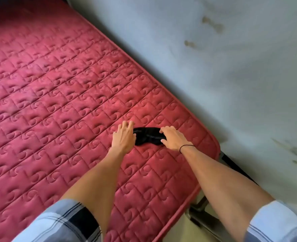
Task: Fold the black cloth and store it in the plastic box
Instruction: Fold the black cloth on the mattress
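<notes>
Small black cloth (pixel 146 136) on quilted red mattress (pixel 57 95): likely light and limp. Left hand (pixel 124 137) spread flat beside it; right hand (pixel 172 138) apparently pinching its end.

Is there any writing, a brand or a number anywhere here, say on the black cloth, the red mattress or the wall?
None can be read.
Black cloth: no label visible.
Red mattress: only stitched swirl patterns, no letters.
Wall: stains only, no sign.
Plaid sleeves: no text.

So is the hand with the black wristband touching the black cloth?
Touching. In the head view, the right hand rests its fingers on the right end of the black cloth, with no gap between them.
</notes>
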